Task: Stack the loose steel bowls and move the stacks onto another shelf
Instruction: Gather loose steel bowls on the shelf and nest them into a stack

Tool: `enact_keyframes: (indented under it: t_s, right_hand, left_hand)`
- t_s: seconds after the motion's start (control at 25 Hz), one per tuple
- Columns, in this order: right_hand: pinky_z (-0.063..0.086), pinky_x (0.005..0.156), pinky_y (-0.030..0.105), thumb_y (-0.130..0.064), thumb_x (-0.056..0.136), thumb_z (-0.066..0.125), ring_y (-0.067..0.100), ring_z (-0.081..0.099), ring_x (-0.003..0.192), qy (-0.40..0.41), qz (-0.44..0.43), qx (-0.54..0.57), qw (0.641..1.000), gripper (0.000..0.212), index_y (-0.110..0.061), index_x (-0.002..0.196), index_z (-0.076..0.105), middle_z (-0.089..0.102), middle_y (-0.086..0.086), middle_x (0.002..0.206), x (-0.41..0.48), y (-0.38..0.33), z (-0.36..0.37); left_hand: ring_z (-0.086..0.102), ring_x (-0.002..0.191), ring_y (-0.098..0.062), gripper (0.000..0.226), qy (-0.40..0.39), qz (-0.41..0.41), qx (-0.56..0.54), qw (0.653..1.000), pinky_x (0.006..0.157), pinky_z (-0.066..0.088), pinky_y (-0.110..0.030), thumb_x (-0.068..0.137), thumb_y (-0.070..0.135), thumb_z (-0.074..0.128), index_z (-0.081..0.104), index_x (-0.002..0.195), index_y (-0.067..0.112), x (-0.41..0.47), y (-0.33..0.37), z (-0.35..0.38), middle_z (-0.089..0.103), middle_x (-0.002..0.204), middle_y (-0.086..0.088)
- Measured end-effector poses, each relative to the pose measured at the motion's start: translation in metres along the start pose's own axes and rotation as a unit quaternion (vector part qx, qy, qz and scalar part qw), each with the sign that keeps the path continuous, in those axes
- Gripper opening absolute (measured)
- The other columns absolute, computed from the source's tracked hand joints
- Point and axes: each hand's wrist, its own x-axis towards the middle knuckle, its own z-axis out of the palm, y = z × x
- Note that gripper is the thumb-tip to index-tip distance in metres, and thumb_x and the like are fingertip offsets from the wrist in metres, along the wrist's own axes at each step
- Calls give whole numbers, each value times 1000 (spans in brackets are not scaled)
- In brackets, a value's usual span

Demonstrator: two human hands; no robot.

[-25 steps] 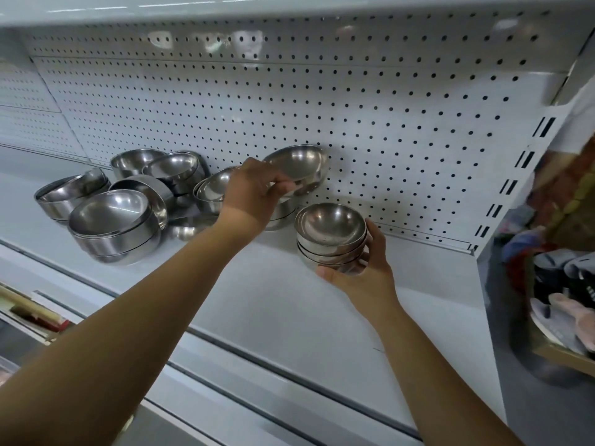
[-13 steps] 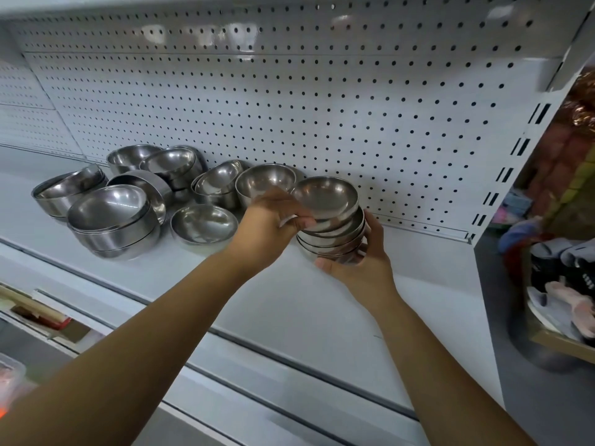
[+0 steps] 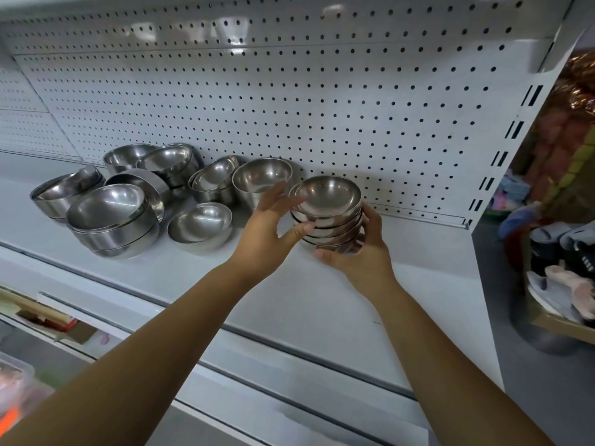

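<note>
The bowl that the left hand point(image 3: 270, 226) was carrying a second ago, up by the pegboard point(image 3: 322, 107), now sits nested on top of the small stack point(image 3: 325, 217) at centre frame. That is one more loose bowl gathered in, and the stack is a layer taller.

The left hand has let go. Its fingers are spread and nearly straight just left of the top bowl point(image 3: 325, 194), and the thumb rests lightly against the stack's side. The right hand point(image 3: 357, 255) wraps the stack from below and from the right, fingers curled round the lower bowls to steady it. Its palm hides the base, so I cannot tell whether the stack rests on the shelf point(image 3: 289, 300) or is held just off it.

There is plenty left. A single bowl point(image 3: 199, 222) lies loose left of centre, another bowl point(image 3: 262, 177) stands behind the left hand, and the tilted heaps point(image 3: 109, 217) at far left look only roughly nested. The move to another shelf has not begun.
</note>
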Motion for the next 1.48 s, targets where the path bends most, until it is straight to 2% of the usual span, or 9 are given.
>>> enact_keyframes:
  t_s: [0.16,0.32,0.52,0.64,0.84,1.04,1.2,1.36,1.48]
  right_hand:
    - [57,103,38,-23,60,102,10,64,121,-1,-6,-22,1000,116,-42,150,31,52,-29,130,-1,-2,-1]
    - [56,95,23,-23,61,101,-10,60,109,1,1,-31,1000,116,-37,152,30,49,-33,125,-1,-2,-1]
    - [53,88,13,-22,62,101,-25,58,102,5,4,-36,999,113,-32,151,31,50,-30,125,-1,-3,-2]
    - [54,95,19,-23,62,101,-16,59,108,6,2,-40,999,114,-34,151,30,49,-32,126,-2,-3,-1]
    - [50,98,17,-24,66,99,1,59,119,-7,-18,-51,999,118,-40,154,22,44,-22,143,-4,-5,-3]
    - [52,90,9,-23,67,98,-14,57,111,-6,-15,-51,999,116,-40,154,24,45,-18,144,-5,-8,-3]
    - [51,97,21,-22,67,98,-12,57,108,-4,10,-42,999,118,-35,157,23,46,-14,145,-6,-11,-2]
    - [48,89,11,-22,67,98,-2,60,111,-3,20,-41,999,106,-31,151,34,55,-10,132,-5,-14,-1]
    - [47,90,9,-22,66,99,1,60,115,-1,16,-41,999,103,-31,148,38,56,-13,130,-5,-14,0]
  left_hand:
    - [51,137,-13,54,12,-44,-64,997,114,43,-36,95,32,70,53,145,24,-6,-6,3,56,145,5]
    - [57,122,5,52,33,-62,-138,988,108,48,-30,95,27,71,49,140,42,-9,-2,9,61,123,34]
    - [59,125,-1,58,57,-58,-167,983,107,49,-31,94,26,73,48,146,31,-6,-5,15,62,133,19]
    - [59,124,0,61,54,-64,-173,981,105,48,-26,94,27,73,47,148,27,-8,-6,15,63,134,16]
    - [56,123,-12,44,166,-109,-25,980,106,45,-32,94,34,71,59,134,20,-29,-26,3,63,130,7]
    - [48,128,-29,44,239,-188,170,937,110,32,-45,92,37,73,63,128,14,-45,-69,-30,64,128,-8]
    - [45,131,-30,41,212,-230,195,929,108,33,-46,92,40,72,67,122,14,-48,-94,-46,66,126,-7]
    - [54,114,-33,24,197,-202,157,946,94,43,-44,91,35,74,75,89,11,-43,-102,-49,72,97,-6]
    - [56,104,-31,26,232,-189,124,946,84,40,-34,89,35,75,75,84,9,-45,-97,-47,72,87,-6]
